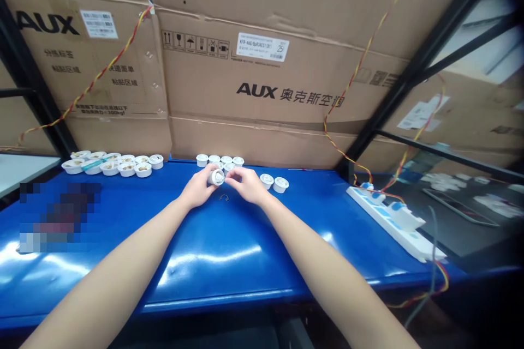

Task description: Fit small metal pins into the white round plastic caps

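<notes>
My left hand (199, 187) is closed around a small round white plastic cup (216, 177), which is tilted so its opening faces me. Close by its right side, my right hand (246, 184) has thumb and fingers pinched together at the cup's rim; whatever is in the pinch is too small to name. Several small brass-coloured metal pieces (224, 197) lie on the blue table (229, 262) just below the hands. Behind the hands stands a cluster of similar white cups (214, 160), partly hidden. Two more white cups (280, 184) sit right of my right hand.
At the back left stand several white cups (109, 168) with small parts inside. A white power strip (393, 223) with plugs lies along the right edge. Large cardboard boxes (262, 120) wall off the back. Twisted red-yellow wires (88, 90) hang at both sides, beside black frame posts (370, 125).
</notes>
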`<act>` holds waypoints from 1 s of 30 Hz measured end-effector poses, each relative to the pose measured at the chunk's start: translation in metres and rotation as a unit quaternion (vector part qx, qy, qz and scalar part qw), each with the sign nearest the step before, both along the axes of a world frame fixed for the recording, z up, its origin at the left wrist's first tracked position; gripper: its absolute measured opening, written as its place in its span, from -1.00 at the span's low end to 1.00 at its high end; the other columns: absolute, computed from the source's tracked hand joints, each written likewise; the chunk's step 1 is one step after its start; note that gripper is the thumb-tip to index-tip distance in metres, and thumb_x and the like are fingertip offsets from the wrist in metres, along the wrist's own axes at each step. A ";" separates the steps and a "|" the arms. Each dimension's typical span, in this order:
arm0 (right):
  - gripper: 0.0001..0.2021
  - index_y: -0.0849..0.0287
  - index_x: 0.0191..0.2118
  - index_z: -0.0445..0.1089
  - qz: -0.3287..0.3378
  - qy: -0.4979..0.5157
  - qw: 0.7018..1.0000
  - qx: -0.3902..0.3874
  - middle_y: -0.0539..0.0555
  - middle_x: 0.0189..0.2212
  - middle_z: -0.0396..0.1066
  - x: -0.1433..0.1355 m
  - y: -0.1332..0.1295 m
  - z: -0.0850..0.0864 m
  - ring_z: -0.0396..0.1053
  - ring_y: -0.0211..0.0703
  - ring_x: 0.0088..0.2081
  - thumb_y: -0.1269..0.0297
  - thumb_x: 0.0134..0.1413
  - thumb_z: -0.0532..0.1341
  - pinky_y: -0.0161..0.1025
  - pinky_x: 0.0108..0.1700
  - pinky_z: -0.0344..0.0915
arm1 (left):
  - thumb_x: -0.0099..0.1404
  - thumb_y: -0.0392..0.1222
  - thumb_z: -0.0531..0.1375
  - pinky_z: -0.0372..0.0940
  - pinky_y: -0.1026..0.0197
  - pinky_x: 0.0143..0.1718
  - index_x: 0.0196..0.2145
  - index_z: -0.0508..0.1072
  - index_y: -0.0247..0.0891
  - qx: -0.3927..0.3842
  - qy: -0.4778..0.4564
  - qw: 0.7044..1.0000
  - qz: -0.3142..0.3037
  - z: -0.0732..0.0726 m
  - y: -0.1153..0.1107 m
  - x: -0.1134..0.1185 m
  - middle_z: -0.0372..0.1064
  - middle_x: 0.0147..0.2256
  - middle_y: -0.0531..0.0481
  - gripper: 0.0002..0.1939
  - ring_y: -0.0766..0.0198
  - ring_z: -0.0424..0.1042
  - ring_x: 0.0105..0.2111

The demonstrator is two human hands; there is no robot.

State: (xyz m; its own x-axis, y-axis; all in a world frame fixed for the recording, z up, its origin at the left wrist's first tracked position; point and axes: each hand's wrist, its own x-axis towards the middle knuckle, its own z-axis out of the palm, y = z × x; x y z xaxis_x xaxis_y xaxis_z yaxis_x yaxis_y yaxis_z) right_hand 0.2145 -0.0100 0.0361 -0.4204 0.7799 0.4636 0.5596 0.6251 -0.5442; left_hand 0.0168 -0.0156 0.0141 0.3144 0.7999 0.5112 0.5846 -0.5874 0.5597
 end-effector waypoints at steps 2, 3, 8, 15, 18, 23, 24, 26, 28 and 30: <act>-0.85 0.18 -0.34 0.45 -0.009 -0.002 1.000 0.022 0.01 -0.38 0.46 -0.005 -0.003 0.002 0.31 -0.26 -0.39 0.23 0.14 0.20 -0.32 -0.29 0.20 | 0.23 -0.15 0.16 0.31 0.13 -0.11 0.00 0.30 -0.16 0.002 0.003 1.000 -0.004 -0.001 0.000 0.000 0.45 -0.08 -0.07 -0.63 0.10 0.46 -0.12; -0.86 0.18 -0.35 0.45 -0.019 -0.007 0.999 0.032 0.01 -0.38 0.46 -0.006 -0.004 0.002 0.30 -0.25 -0.39 0.24 0.14 0.20 -0.31 -0.29 0.19 | 0.23 -0.13 0.16 0.31 0.13 -0.11 0.01 0.30 -0.17 0.004 0.005 1.000 -0.005 -0.001 -0.001 0.001 0.45 -0.08 -0.08 -0.62 0.09 0.46 -0.12; -0.88 0.16 -0.35 0.44 -0.038 -0.034 0.997 0.060 0.02 -0.38 0.44 -0.006 -0.007 0.004 0.30 -0.23 -0.36 0.26 0.14 0.21 -0.30 -0.27 0.17 | 0.24 -0.11 0.16 0.31 0.14 -0.11 0.03 0.31 -0.16 0.015 0.012 1.000 -0.012 -0.001 -0.001 0.001 0.45 -0.07 -0.07 -0.61 0.10 0.46 -0.12; -0.90 0.16 -0.34 0.43 -0.036 -0.050 0.995 0.073 0.01 -0.38 0.42 -0.006 -0.008 0.004 0.28 -0.24 -0.36 0.27 0.15 0.21 -0.32 -0.29 0.15 | 0.21 -0.13 0.18 0.31 0.15 -0.13 0.04 0.31 -0.14 0.010 0.031 0.999 -0.018 0.001 -0.003 0.001 0.46 -0.07 -0.03 -0.58 0.09 0.47 -0.13; -0.90 0.17 -0.36 0.44 -0.035 -0.034 0.997 0.063 0.00 -0.41 0.42 -0.006 -0.007 0.003 0.26 -0.26 -0.40 0.27 0.12 0.23 -0.31 -0.31 0.14 | 0.21 -0.13 0.18 0.31 0.15 -0.14 0.03 0.30 -0.15 0.009 0.033 0.999 -0.025 0.001 -0.003 0.001 0.45 -0.07 -0.04 -0.58 0.09 0.47 -0.14; -0.85 0.19 -0.38 0.42 0.004 0.053 0.999 -0.008 -0.02 -0.44 0.41 -0.005 -0.004 0.002 0.27 -0.28 -0.43 0.21 0.05 0.28 -0.31 -0.32 0.18 | 0.20 -0.11 0.19 0.31 0.17 -0.15 0.02 0.30 -0.18 0.026 0.018 0.999 -0.041 0.002 -0.004 0.002 0.45 -0.10 -0.05 -0.58 0.12 0.47 -0.16; -0.83 0.20 -0.37 0.42 0.017 0.073 0.997 -0.036 -0.03 -0.45 0.41 -0.004 -0.004 0.003 0.28 -0.28 -0.42 0.19 0.03 0.28 -0.31 -0.32 0.19 | 0.21 -0.11 0.18 0.30 0.18 -0.15 0.02 0.30 -0.18 0.031 0.013 0.998 -0.043 0.003 -0.005 0.002 0.45 -0.10 -0.04 -0.59 0.13 0.47 -0.16; -0.80 0.21 -0.36 0.42 0.042 0.104 0.991 -0.079 -0.03 -0.46 0.40 -0.003 -0.003 0.004 0.29 -0.27 -0.42 0.16 0.02 0.28 -0.31 -0.33 0.21 | 0.21 -0.12 0.18 0.30 0.19 -0.16 0.01 0.30 -0.18 0.037 0.008 0.998 -0.047 0.004 -0.006 0.002 0.45 -0.11 -0.03 -0.60 0.15 0.47 -0.18; -0.80 0.21 -0.37 0.43 0.050 0.118 0.988 -0.082 -0.03 -0.47 0.40 -0.003 -0.003 0.004 0.28 -0.28 -0.43 0.16 0.02 0.27 -0.31 -0.32 0.21 | 0.21 -0.11 0.18 0.30 0.21 -0.18 0.00 0.31 -0.17 0.037 0.008 0.998 -0.048 0.005 -0.007 0.003 0.46 -0.12 -0.02 -0.61 0.16 0.47 -0.19; -0.81 0.22 -0.40 0.44 0.044 0.119 0.990 -0.060 -0.03 -0.49 0.40 -0.002 -0.005 0.005 0.27 -0.28 -0.44 0.18 0.03 0.26 -0.30 -0.32 0.20 | 0.21 -0.11 0.19 0.31 0.21 -0.19 0.00 0.31 -0.17 0.032 0.011 0.998 -0.049 0.005 -0.008 0.003 0.46 -0.14 -0.01 -0.61 0.16 0.47 -0.20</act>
State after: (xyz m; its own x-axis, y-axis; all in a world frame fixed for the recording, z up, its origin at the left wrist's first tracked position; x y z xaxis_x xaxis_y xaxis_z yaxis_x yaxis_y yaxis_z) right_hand 0.2120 -0.0147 0.0414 -0.3792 0.8009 0.4634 0.3525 0.5881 -0.7279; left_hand 0.0198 -0.0232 0.0190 0.4015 0.7306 0.5523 0.5345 -0.6766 0.5064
